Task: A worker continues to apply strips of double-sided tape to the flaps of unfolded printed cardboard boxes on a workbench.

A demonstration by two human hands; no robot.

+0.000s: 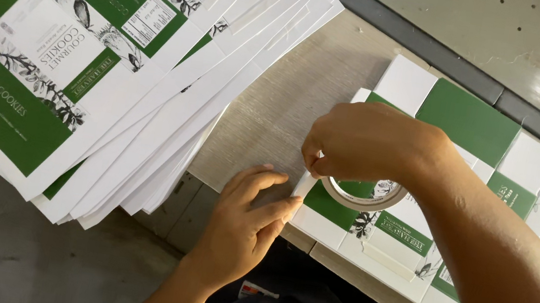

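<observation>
On the pale wooden table (277, 112), the right hand (368, 143) pinches a white tape roll (364, 194) over the flat green-and-white carton's (424, 201) left edge; the left hand (246, 221) presses flat, fingers spread, just beside.

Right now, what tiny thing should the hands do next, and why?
Probably draw the tape roll along the flat carton's white edge. The right hand pinches the roll at that corner, and the left hand lies flat beside it, seemingly pinning the tape's start.
</observation>
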